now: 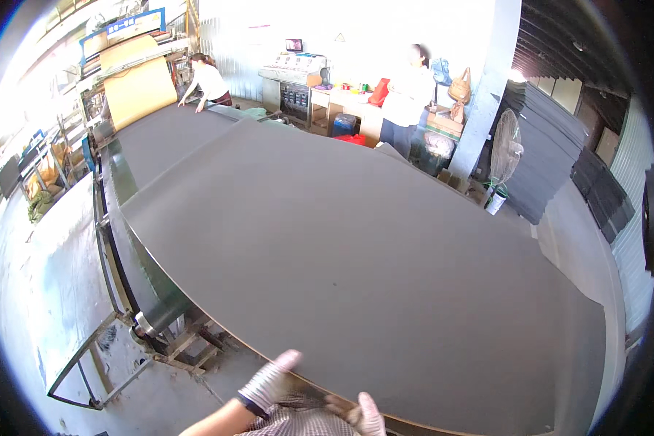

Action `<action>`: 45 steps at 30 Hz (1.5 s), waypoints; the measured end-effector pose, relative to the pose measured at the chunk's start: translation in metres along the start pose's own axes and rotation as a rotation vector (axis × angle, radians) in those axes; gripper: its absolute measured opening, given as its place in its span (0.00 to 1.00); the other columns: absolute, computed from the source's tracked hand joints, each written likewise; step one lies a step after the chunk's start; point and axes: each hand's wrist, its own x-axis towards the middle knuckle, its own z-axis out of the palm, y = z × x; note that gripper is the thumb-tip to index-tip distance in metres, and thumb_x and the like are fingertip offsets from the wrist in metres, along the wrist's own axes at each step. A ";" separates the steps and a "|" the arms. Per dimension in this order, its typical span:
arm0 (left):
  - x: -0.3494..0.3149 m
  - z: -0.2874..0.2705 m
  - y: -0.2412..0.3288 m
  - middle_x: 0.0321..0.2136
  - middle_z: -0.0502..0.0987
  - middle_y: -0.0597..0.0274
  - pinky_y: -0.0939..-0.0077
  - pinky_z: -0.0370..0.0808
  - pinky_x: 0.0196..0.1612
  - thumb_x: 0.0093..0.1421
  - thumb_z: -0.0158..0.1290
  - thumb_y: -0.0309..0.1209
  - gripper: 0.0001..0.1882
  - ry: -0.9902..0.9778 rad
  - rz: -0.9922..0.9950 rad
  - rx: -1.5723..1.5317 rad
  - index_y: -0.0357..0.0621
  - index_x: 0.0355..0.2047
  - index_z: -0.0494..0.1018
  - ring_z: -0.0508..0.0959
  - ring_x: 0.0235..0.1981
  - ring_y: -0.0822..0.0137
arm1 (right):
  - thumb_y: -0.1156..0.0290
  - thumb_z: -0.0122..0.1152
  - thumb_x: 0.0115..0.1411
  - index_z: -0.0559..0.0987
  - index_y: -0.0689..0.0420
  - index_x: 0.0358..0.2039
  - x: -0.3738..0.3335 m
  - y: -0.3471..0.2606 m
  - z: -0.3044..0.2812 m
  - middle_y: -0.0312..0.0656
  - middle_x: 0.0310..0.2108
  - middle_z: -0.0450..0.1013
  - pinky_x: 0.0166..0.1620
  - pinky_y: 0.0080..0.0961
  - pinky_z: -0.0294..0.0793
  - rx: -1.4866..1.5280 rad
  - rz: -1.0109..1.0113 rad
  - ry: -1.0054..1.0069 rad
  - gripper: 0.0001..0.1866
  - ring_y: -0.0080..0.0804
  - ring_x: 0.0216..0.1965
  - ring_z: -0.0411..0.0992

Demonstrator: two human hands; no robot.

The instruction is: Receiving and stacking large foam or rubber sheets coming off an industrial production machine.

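Observation:
A broad dark grey sheet (356,247) with a thin light edge stretches out in front of me, a small dark speck near its middle. My left hand (269,381), in a pale glove with a dark band at the wrist, reaches over the sheet's near edge with its fingertips stretched onto the surface. A little to the right is my right hand (363,416), also gloved, at the same edge. Its thumb points up, apart from fingers that are shaded and blurred. Neither hand visibly holds anything, though parts of the fingers are hidden.
A machine frame with a roller (160,312) runs along the left. Beyond, a co-worker (209,80) leans over the grey material by a yellow-tan sheet (139,83). Another person (407,102) stands near a desk. Stacked dark sheets (538,145) and a fan (506,145) are at right.

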 end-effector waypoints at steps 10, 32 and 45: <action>0.011 -0.011 0.045 0.48 0.77 0.53 0.52 0.72 0.57 0.63 0.54 0.34 0.19 0.179 -0.100 -0.115 0.36 0.51 0.71 0.77 0.50 0.54 | 0.45 0.44 0.64 0.69 0.63 0.59 -0.107 -0.090 0.005 0.51 0.58 0.69 0.59 0.47 0.67 0.031 -0.885 1.024 0.36 0.48 0.56 0.68; 0.104 -0.110 0.190 0.53 0.74 0.52 0.43 0.71 0.56 0.60 0.59 0.43 0.27 0.207 0.031 -0.392 0.43 0.55 0.68 0.73 0.54 0.49 | 0.61 0.59 0.59 0.69 0.69 0.59 -0.042 -0.129 0.207 0.52 0.61 0.65 0.64 0.40 0.62 -0.244 -1.351 0.988 0.32 0.46 0.60 0.64; -0.004 0.033 0.132 0.53 0.73 0.50 0.64 0.78 0.50 0.62 0.58 0.40 0.30 -0.361 -0.485 -0.047 0.39 0.59 0.64 0.77 0.52 0.57 | 0.78 0.55 0.62 0.70 0.64 0.58 0.027 -0.054 0.179 0.53 0.53 0.71 0.59 0.38 0.66 -0.603 -0.514 0.191 0.22 0.41 0.55 0.68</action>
